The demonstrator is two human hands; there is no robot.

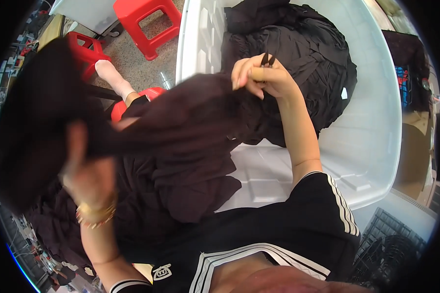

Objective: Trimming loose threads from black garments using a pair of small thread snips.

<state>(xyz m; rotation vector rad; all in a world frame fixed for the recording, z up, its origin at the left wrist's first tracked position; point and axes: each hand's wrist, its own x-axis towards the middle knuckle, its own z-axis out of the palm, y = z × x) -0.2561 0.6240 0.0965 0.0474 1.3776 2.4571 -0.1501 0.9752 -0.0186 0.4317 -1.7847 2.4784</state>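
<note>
A dark brown-black cloth garment stretches across the view from the far left to the middle. My left hand, blurred by motion, grips its raised left part, thumb over the cloth. Black-tipped thread snips stick up from my right hand, whose fingers are curled around them at the garment's right end. Whether those fingers also pinch the cloth I cannot tell. More dark cloth hangs in folds below, over my lap. Behind my right hand lies a heap of black garments with a small white tag showing.
The heap sits in a large translucent white plastic bin ahead and to the right. Red plastic stools stand at the upper left, near a foot in a pale sock. A black wire rack is at the lower right.
</note>
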